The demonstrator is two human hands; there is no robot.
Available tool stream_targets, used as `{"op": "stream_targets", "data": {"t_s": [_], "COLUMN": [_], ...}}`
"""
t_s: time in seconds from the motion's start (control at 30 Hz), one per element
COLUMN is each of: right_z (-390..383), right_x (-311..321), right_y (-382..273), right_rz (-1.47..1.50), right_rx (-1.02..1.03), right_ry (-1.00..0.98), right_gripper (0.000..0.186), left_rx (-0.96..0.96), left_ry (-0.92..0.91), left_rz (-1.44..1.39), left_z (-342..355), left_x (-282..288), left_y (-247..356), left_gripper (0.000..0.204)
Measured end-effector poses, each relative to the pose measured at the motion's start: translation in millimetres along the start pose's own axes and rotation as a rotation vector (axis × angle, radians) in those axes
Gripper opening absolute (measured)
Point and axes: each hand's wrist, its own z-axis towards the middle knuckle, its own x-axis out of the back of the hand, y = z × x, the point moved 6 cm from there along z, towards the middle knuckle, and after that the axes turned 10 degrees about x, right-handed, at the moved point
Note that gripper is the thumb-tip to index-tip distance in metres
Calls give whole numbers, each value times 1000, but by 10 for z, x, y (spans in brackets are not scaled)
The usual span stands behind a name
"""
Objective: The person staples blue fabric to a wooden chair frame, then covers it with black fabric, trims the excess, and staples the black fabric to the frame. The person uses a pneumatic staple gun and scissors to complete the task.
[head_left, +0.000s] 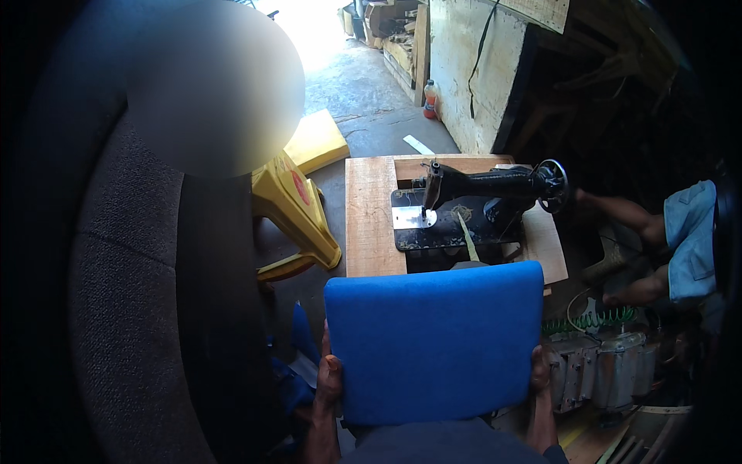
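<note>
A blue upholstered square cushion (433, 340) with rounded edges is held upright in front of me between both hands. My left hand (329, 373) grips its left edge, thumb on the near side and fingers mostly hidden behind it. My right hand (540, 368) grips the opposite edge. Beyond the cushion, a black sewing machine (479, 182) with a hand wheel sits on a light wooden table (369, 182), with a pale strip (468, 236) lying over its bed.
A yellow plastic stool (290, 220) stands left, near a yellow slab (321, 139) and a dark padded seat (127, 309). A bottle (430, 100) stands by a white cabinet (471, 85). Another person's legs and light-blue shorts (688, 240) are at right, above metal machinery (614, 371).
</note>
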Motion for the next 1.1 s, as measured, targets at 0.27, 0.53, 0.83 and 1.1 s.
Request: {"op": "stream_targets", "data": {"t_s": [0.27,0.53,0.83,1.1], "right_z": [32,106,110,279], "right_x": [66,-115,-68,186], "right_y": [123,-67,-305,-971], "right_rz": [245,346,103,95], "right_rx": [-88,-30,15,226], "right_ry": [104,153,24,339], "right_gripper": [81,82,83,101], "left_rx": [7,-225,7,43], "left_ry": [-40,90,-5,-74], "left_rz": [147,316,15,-633], "left_z": [274,258,646,687], "left_x": [13,-249,-46,-55], "left_y": [261,779,146,9], "left_gripper": [106,108,95,87]}}
